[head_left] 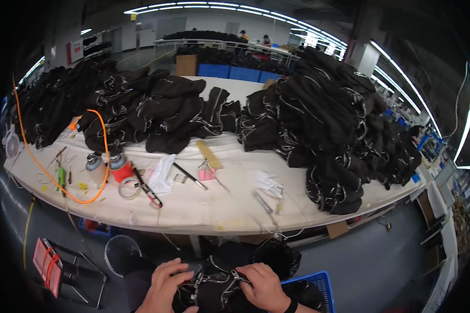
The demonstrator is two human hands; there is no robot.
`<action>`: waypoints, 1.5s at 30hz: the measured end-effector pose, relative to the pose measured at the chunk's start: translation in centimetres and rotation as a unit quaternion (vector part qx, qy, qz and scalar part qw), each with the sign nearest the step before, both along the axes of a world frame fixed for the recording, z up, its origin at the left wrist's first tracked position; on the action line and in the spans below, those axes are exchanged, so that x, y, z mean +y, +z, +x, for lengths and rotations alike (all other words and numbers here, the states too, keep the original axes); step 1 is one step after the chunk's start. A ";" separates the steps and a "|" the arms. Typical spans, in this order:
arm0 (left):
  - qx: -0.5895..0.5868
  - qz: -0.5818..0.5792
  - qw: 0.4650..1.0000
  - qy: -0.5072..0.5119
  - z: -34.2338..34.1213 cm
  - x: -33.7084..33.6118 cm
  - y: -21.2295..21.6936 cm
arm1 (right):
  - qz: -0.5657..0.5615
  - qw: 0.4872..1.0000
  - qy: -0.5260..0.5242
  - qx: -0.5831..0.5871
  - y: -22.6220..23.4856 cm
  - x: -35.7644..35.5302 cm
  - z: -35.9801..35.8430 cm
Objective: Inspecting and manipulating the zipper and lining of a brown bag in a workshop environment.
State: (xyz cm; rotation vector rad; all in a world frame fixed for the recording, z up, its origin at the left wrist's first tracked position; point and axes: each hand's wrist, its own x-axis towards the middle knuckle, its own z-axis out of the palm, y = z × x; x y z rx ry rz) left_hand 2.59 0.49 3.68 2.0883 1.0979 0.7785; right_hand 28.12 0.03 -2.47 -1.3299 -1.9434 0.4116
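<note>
"Where's the black cloth?"

"Bottom middle of the frame, between the left hand and the right hand."

"What do they hold?"

"The right grip is pinched on a silver zip end. The left grip is apart, just beside a zip strip (it runs nearly up and down)."

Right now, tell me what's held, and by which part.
The right hand pinches the black garment at its silver zipper; whether the left hand grips it cannot be told.
</note>
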 end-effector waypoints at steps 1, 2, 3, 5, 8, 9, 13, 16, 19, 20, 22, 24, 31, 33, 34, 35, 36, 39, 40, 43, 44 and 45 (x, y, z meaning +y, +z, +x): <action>0.078 0.061 0.995 -0.008 0.4 -0.5 0.8 | 0.002 1.000 -0.009 0.001 0.5 -0.2 -0.2; 0.073 0.070 0.995 0.002 1.9 -1.1 0.8 | 0.006 1.000 -0.008 0.003 1.0 -0.4 -0.7; 0.124 0.091 0.988 -0.025 2.8 -1.2 1.5 | 0.014 1.000 -0.004 0.008 1.6 -0.4 -1.2; 0.112 0.190 0.975 0.031 3.1 0.1 -2.4 | 0.021 0.999 0.029 0.027 2.4 -0.6 -1.4; 0.067 0.124 0.988 -0.061 2.4 2.6 -2.5 | -0.143 0.968 0.167 0.123 2.7 -0.7 0.5; 0.008 0.035 0.992 -0.118 1.1 2.5 -2.6 | -0.256 0.916 0.249 0.185 3.1 -0.4 0.7; -0.320 -0.296 0.874 -0.217 2.3 2.3 -6.9 | -0.348 0.802 0.332 0.355 3.9 0.1 1.1; -0.319 -0.454 0.822 -0.128 3.6 1.8 -7.3 | -0.322 0.809 0.231 0.434 1.9 -0.8 0.7; -0.193 -0.156 0.966 -0.077 3.8 1.3 -7.3 | -0.331 0.779 0.234 0.478 0.3 -1.4 0.3; -0.147 -0.056 0.987 -0.038 3.4 1.1 -6.7 | -0.325 0.783 0.251 0.467 0.2 -1.1 0.3; -0.108 0.107 0.988 0.028 2.8 0.8 -5.8 | -0.304 0.820 0.257 0.410 0.5 -1.0 0.3; -0.119 0.110 0.987 -0.009 2.6 1.4 -3.4 | -0.294 0.833 0.262 0.388 0.7 -1.1 0.3; -0.053 -0.015 0.989 -0.141 2.8 2.9 -1.6 | -0.226 0.895 0.278 0.268 1.6 -0.9 0.3; -0.082 -0.071 0.978 -0.180 2.7 3.5 -1.6 | -0.228 0.897 0.294 0.240 1.7 -0.6 0.5; -0.080 -0.086 0.976 -0.183 2.7 3.4 -1.5 | -0.236 0.894 0.297 0.240 1.7 -0.6 0.5; -0.065 -0.097 0.975 -0.189 2.7 3.5 -1.4 | -0.242 0.894 0.295 0.235 1.9 -0.5 0.5; -0.053 -0.098 0.974 -0.196 2.7 3.7 -1.2 | -0.249 0.894 0.291 0.232 1.9 -0.5 0.5; -0.041 -0.080 0.974 -0.209 2.7 4.0 -1.1 | -0.222 0.899 0.316 0.207 2.5 -0.3 0.4; -0.030 -0.082 0.971 -0.221 2.7 4.1 -1.0 | -0.235 0.898 0.309 0.206 2.6 -0.2 0.2; -0.015 -0.067 0.973 -0.221 2.5 4.0 -1.0 | -0.241 0.896 0.302 0.219 3.0 0.0 -0.2; -0.012 -0.061 0.972 -0.225 2.5 4.0 -0.8 | -0.247 0.898 0.298 0.211 3.1 0.0 -0.3; -0.009 -0.055 0.972 -0.228 2.4 3.9 -0.8 | -0.254 0.899 0.294 0.203 3.2 -0.1 -0.3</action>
